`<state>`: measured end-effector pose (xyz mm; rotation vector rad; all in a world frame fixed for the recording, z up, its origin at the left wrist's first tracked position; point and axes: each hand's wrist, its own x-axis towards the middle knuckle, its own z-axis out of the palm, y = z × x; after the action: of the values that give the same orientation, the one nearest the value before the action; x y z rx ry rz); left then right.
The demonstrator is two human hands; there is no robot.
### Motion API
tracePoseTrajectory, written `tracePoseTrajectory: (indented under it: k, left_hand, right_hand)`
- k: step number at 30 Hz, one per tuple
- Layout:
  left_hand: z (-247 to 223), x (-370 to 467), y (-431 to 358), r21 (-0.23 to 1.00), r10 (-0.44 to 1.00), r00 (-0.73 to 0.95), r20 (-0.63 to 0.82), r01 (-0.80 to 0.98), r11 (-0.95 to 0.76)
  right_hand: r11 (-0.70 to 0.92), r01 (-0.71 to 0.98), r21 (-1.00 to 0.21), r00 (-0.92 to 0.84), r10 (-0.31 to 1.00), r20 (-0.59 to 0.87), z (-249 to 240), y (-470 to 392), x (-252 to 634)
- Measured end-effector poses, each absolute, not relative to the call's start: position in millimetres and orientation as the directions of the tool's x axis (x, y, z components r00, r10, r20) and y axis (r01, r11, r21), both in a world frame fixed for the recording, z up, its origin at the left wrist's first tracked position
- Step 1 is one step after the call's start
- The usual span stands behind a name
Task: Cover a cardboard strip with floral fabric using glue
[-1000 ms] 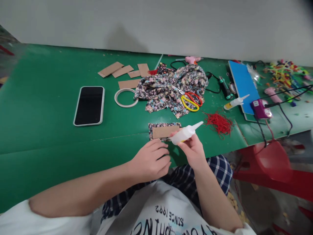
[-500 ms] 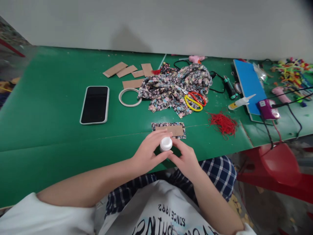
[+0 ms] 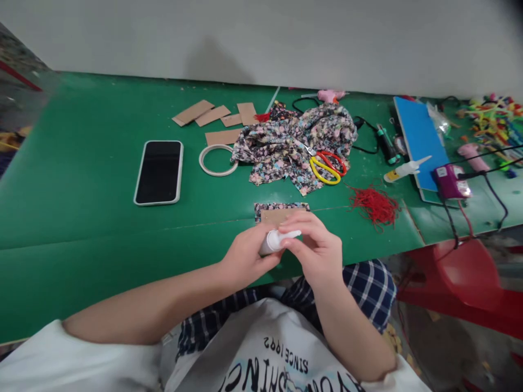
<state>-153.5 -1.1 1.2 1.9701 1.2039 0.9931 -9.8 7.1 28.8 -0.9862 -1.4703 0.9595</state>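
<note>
Both hands meet at the near edge of the table (image 3: 81, 228), closed around a small white glue bottle (image 3: 273, 241). The left hand (image 3: 245, 258) wraps the bottle's body from below, fingers curled shut on it, while the right hand (image 3: 316, 247) pinches the nozzle end between thumb and fingertips. A second ago the right hand alone held the bottle with its nozzle aimed off toward the right; half a second ago the bottle was turned so its round base faced the camera between both hands. Now it lies sideways, and the right fingers have closed over the tip. That reads as work on the cap or nozzle, though the fingers hide the tip, so I cannot tell whether a cap is on or off.

Just beyond the hands, touching the right fingertips in this view, lies a cardboard strip on a floral fabric patch (image 3: 281, 212). Farther toward the far edge sit a heap of floral cloth (image 3: 286, 144) with red and yellow scissors (image 3: 327, 166) on it, a roll of tape (image 3: 218, 160), loose cardboard pieces (image 3: 212, 115) and a phone (image 3: 159, 172). A tuft of red thread (image 3: 373, 202) lies to the right, with a second glue bottle (image 3: 404, 169) beyond it.
</note>
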Motion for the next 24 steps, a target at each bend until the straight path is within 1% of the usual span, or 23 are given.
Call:
tracePoseTrajectory:
  k: [4,6,11,16,19,21,24]
  left_hand:
    - [4,-154,-2,0.882,0.943,0.305,0.135,0.396,-0.255]
    - [5,-153,-2,0.912,0.94,0.33,0.093,0.349,-0.213]
    - [7,-151,-1,0.961,0.905,0.424,0.038,0.233,-0.149]
    - [11,-152,0,0.993,0.857,0.514,0.039,0.076,-0.09]
    - [12,-152,-1,1.0,0.831,0.556,0.019,-0.019,-0.01]
    - [10,-151,-3,0.997,0.831,0.556,0.024,-0.076,0.022]
    - [5,-150,-6,0.989,0.819,0.574,-0.004,-0.118,0.087]
  right_hand:
    - [0.334,-0.02,-0.942,-0.092,0.938,0.335,26,10,-10]
    - [0.318,-0.059,-0.946,-0.09,0.942,0.322,25,10,-10]
    - [0.231,-0.158,-0.96,-0.091,0.965,0.248,25,9,-12]
    - [0.13,-0.229,-0.965,-0.115,0.98,0.159,26,10,-14]
    - [0.087,-0.184,-0.979,-0.152,0.982,0.116,25,7,-11]
    - [0.059,-0.115,-0.992,-0.223,0.971,0.084,21,1,-7]
    - [-0.017,-0.031,-0.999,-0.354,0.935,-0.005,12,-11,2]
